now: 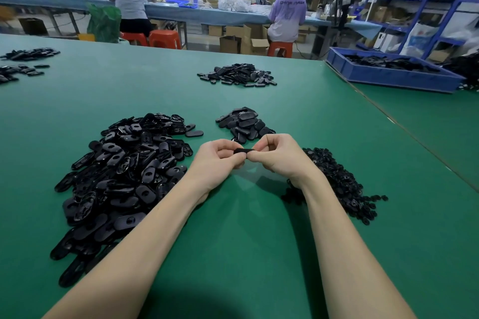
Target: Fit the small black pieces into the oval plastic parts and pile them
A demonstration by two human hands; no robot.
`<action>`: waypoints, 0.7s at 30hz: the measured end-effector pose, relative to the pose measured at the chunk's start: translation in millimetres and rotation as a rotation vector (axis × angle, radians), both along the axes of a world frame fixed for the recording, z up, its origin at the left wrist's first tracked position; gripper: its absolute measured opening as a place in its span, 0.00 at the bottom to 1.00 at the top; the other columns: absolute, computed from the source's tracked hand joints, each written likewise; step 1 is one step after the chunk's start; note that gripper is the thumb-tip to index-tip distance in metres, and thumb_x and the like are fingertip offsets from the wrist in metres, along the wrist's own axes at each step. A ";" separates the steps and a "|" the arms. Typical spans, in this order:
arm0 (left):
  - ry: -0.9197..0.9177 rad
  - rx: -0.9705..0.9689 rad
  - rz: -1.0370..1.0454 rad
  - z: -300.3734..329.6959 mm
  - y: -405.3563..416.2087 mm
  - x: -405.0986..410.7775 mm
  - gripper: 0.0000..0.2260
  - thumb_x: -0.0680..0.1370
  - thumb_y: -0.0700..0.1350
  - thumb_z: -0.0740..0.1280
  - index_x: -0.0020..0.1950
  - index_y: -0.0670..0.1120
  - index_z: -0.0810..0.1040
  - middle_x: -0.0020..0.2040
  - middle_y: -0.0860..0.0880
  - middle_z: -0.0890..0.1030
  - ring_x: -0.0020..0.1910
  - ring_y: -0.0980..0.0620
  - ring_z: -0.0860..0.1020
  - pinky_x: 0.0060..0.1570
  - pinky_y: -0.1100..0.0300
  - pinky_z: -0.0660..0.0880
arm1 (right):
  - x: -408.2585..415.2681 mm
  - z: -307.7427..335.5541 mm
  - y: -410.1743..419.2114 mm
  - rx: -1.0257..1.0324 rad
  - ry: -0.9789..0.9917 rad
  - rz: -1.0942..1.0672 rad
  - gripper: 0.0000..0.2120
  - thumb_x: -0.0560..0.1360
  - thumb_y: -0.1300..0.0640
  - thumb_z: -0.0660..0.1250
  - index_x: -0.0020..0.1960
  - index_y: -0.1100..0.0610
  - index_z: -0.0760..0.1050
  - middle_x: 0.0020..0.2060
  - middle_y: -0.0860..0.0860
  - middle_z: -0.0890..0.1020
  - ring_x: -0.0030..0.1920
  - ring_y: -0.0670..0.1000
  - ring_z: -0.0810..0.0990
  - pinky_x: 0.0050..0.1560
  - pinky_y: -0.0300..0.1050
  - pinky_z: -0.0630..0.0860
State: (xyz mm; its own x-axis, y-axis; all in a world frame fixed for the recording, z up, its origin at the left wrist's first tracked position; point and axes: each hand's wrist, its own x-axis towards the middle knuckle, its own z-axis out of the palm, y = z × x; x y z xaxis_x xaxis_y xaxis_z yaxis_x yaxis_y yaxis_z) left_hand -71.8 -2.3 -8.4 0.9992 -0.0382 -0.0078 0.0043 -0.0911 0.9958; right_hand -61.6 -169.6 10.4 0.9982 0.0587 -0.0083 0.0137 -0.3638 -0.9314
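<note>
My left hand [216, 160] and my right hand [278, 154] meet above the green table, both pinching one black oval plastic part [240, 151] between fingertips and thumbs. Most of the part is hidden by the fingers. A big heap of black oval parts [124, 171] lies left of my left forearm. A heap of small black pieces [339, 184] lies right of my right wrist. Just beyond my hands sits a smaller pile of oval parts [243, 123].
Another pile of black parts [238, 75] lies farther back on the green table [233, 254]. More parts are scattered at the far left [23, 62]. A blue bin [388, 77] of black parts stands at the right. People sit at a bench behind.
</note>
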 end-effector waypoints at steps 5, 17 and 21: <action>-0.241 0.180 -0.041 6.9 6.0 2.9 0.09 0.74 0.38 0.74 0.50 0.50 0.82 0.42 0.52 0.86 0.40 0.59 0.84 0.45 0.70 0.77 | -0.2 5.4 -10.5 0.182 0.086 -0.031 0.07 0.72 0.61 0.77 0.41 0.54 0.79 0.32 0.48 0.76 0.24 0.45 0.67 0.24 0.34 0.62; -0.501 0.623 0.258 19.0 -8.9 63.4 0.10 0.74 0.57 0.73 0.52 0.57 0.85 0.46 0.58 0.84 0.39 0.56 0.78 0.43 0.60 0.75 | -0.1 -1.8 -2.8 0.011 -0.006 -0.167 0.07 0.77 0.48 0.72 0.44 0.50 0.82 0.35 0.44 0.86 0.26 0.41 0.72 0.38 0.40 0.71; -0.469 0.788 0.265 26.3 -34.0 103.7 0.10 0.76 0.58 0.71 0.55 0.57 0.84 0.49 0.54 0.80 0.50 0.51 0.78 0.43 0.59 0.69 | -1.9 -4.0 -5.6 -0.022 0.015 -0.126 0.06 0.77 0.51 0.71 0.41 0.50 0.82 0.36 0.44 0.87 0.28 0.41 0.72 0.41 0.41 0.71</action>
State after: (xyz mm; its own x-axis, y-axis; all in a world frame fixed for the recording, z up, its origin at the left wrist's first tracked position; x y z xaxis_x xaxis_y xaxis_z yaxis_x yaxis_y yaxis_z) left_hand 32.0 -36.3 17.9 0.8825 0.0350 0.4689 -0.2629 -0.7901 0.5537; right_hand -63.5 -175.2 6.4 0.9974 -0.0680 -0.0227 -0.0470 -0.3817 -0.9231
